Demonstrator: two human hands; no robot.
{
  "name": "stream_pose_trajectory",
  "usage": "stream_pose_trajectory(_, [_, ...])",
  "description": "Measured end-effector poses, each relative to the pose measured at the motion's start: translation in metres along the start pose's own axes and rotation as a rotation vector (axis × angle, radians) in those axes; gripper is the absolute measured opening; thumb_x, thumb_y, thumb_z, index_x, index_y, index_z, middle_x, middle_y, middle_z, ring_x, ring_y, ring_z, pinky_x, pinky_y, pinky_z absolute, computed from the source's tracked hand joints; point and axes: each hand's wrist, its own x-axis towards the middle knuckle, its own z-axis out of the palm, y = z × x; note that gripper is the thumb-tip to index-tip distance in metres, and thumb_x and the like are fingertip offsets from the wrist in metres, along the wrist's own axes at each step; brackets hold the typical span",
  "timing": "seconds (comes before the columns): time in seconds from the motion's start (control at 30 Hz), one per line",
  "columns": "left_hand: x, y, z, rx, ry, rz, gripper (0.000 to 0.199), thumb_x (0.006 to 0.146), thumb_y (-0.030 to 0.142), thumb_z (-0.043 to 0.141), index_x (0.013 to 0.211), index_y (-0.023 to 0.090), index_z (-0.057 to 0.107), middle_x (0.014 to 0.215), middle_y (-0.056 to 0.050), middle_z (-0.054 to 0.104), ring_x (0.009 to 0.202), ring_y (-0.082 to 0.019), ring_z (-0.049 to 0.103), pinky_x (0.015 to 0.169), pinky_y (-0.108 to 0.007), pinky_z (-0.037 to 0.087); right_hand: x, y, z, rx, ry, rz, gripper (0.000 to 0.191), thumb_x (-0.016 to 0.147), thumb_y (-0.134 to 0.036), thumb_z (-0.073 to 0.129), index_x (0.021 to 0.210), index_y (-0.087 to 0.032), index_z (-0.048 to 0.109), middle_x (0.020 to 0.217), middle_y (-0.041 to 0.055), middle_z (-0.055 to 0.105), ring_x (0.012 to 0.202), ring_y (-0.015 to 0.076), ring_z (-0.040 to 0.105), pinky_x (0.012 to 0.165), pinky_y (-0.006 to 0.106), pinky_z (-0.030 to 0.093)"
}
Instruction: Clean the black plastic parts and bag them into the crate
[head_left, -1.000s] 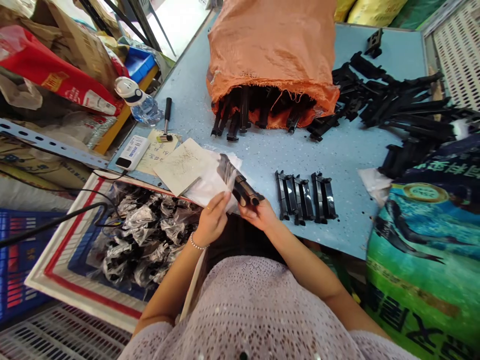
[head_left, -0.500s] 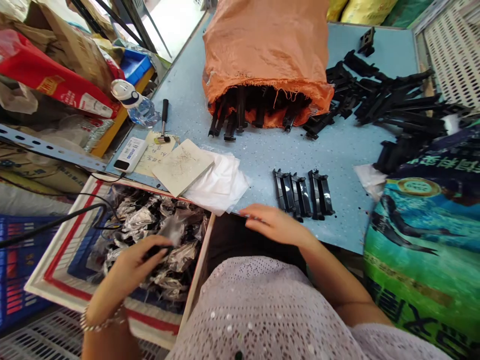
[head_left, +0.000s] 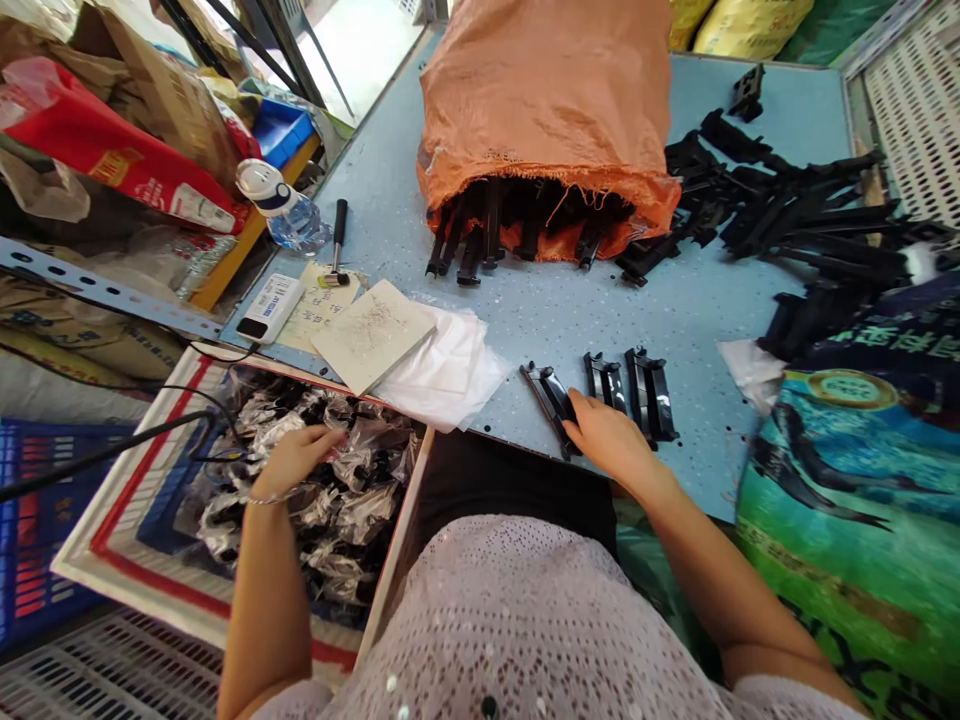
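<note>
My right hand [head_left: 611, 435] is at the table's front edge, its fingers closed on the side of a glossy black plastic part [head_left: 550, 400] that lies tilted on the tabletop. Two similar black parts [head_left: 651, 395] sit just right of it, partly behind my fingers. Over the crate, my left hand [head_left: 296, 462] has its fingers stretched out, and nothing shows in it. Beneath it are several black parts in clear plastic bags [head_left: 367, 510]. A stack of clear plastic bags [head_left: 461, 380] lies on the table between my hands.
An orange woven sack [head_left: 547, 100] spills black parts at the back, beside a heap of more [head_left: 810, 210]. A hammer [head_left: 340, 240], a bottle [head_left: 289, 215] and a cardboard piece [head_left: 373, 335] are at left. A green-blue sack [head_left: 862, 480] flanks the right; the white crate [head_left: 150, 590] stands left.
My left hand no longer holds the blurred bagged item over the crate. My right hand has moved right onto the leftmost black part, which now lies apart from the other two.
</note>
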Motion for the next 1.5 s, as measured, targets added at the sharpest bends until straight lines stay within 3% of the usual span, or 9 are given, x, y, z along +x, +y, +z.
stream_pose_trajectory(0.17, [0.029, 0.156, 0.108, -0.141, 0.232, 0.454, 0.024, 0.089, 0.038, 0.061, 0.086, 0.019, 0.076, 0.106, -0.011, 0.075, 0.098, -0.026, 0.067, 0.087, -0.037, 0.055, 0.027, 0.002, 0.002, 0.423, 0.042, -0.061, 0.030, 0.095, -0.027, 0.052, 0.120, -0.018, 0.066, 0.109, 0.0131, 0.075, 0.098, 0.0294, 0.071, 0.083, 0.039, 0.052])
stream_pose_trajectory(0.27, [0.061, 0.191, 0.141, -0.051, 0.283, 0.463, 0.015, 0.083, 0.022, 0.067, 0.069, 0.019, 0.068, 0.102, -0.013, 0.070, 0.102, -0.028, 0.063, 0.089, -0.042, 0.053, 0.041, -0.002, 0.005, 0.946, 0.103, -0.017, 0.036, 0.089, -0.034, 0.062, 0.123, -0.024, 0.065, 0.109, 0.0074, 0.075, 0.100, 0.0262, 0.071, 0.082, 0.038, 0.056])
stream_pose_trajectory(0.5, [0.095, 0.165, 0.118, -0.506, 0.104, 0.261, 0.020, 0.074, 0.026, 0.075, 0.071, 0.019, 0.057, 0.060, 0.004, 0.054, 0.056, -0.013, 0.051, 0.060, -0.027, 0.044, 0.096, -0.071, -0.005, 2.042, -0.142, -0.102, 0.020, 0.078, -0.032, 0.077, 0.091, -0.021, 0.067, 0.084, 0.0027, 0.074, 0.086, 0.0224, 0.074, 0.078, 0.035, 0.060])
stream_pose_trajectory(0.77, [0.090, 0.159, 0.098, 0.117, 0.202, 0.596, 0.040, 0.080, 0.003, 0.045, 0.105, 0.015, 0.074, 0.116, -0.015, 0.071, 0.111, -0.028, 0.065, 0.104, -0.046, 0.051, 0.132, -0.121, 0.015, 1.930, 0.060, -0.019, 0.015, 0.080, -0.018, 0.070, 0.095, -0.021, 0.070, 0.077, -0.0049, 0.069, 0.070, 0.0102, 0.062, 0.062, 0.018, 0.052])
stream_pose_trajectory(0.97, [0.096, 0.140, 0.096, -0.030, 0.206, 0.690, 0.066, 0.080, 0.003, 0.044, 0.143, 0.014, 0.055, 0.144, -0.015, 0.057, 0.135, -0.025, 0.054, 0.117, -0.044, 0.045, 0.097, -0.088, 0.035, 2.031, -0.799, -0.044, 0.017, 0.092, -0.024, 0.058, 0.096, -0.009, 0.065, 0.077, 0.0092, 0.071, 0.058, 0.0140, 0.066, 0.041, 0.017, 0.048])
stream_pose_trajectory(1.1, [0.064, 0.132, 0.099, -0.004, 0.308, 0.764, 0.068, 0.089, 0.004, 0.038, 0.156, 0.017, 0.041, 0.154, -0.017, 0.048, 0.144, -0.026, 0.047, 0.121, -0.046, 0.041, 0.106, -0.089, 0.042, 2.097, -1.100, 0.035, 0.023, 0.098, -0.017, 0.042, 0.111, -0.008, 0.058, 0.079, 0.0108, 0.072, 0.056, 0.0121, 0.065, 0.037, 0.014, 0.047])
stream_pose_trajectory(1.17, [0.038, 0.134, 0.102, 0.041, 0.351, 0.863, 0.068, 0.094, 0.005, 0.036, 0.160, 0.021, 0.034, 0.157, -0.016, 0.045, 0.145, -0.025, 0.046, 0.121, -0.044, 0.042, 0.107, -0.094, 0.042, 2.053, -0.998, 0.045, 0.025, 0.098, -0.017, 0.041, 0.117, -0.011, 0.056, 0.082, 0.0092, 0.072, 0.058, 0.0121, 0.065, 0.039, 0.014, 0.048])
stream_pose_trajectory(1.37, [-0.017, 0.156, 0.137, 0.040, 0.069, 1.155, 0.077, 0.094, 0.002, 0.036, 0.164, 0.029, 0.021, 0.150, -0.014, 0.054, 0.138, -0.023, 0.056, 0.114, -0.039, 0.052, 0.080, -0.098, 0.038, 1.550, 0.049, -0.032, 0.052, 0.089, -0.027, 0.063, 0.140, -0.025, 0.050, 0.109, 0.0056, 0.072, 0.094, 0.0209, 0.069, 0.081, 0.034, 0.059])
stream_pose_trajectory(1.5, [-0.038, 0.168, 0.137, 0.030, 0.066, 1.150, 0.067, 0.093, 0.014, 0.055, 0.157, 0.027, 0.040, 0.139, -0.015, 0.062, 0.126, -0.027, 0.065, 0.107, -0.041, 0.058, 0.048, -0.098, 0.033, 1.306, 0.147, -0.191, 0.036, 0.090, -0.031, 0.062, 0.125, -0.022, 0.062, 0.114, 0.0062, 0.072, 0.107, 0.0235, 0.066, 0.100, 0.042, 0.051])
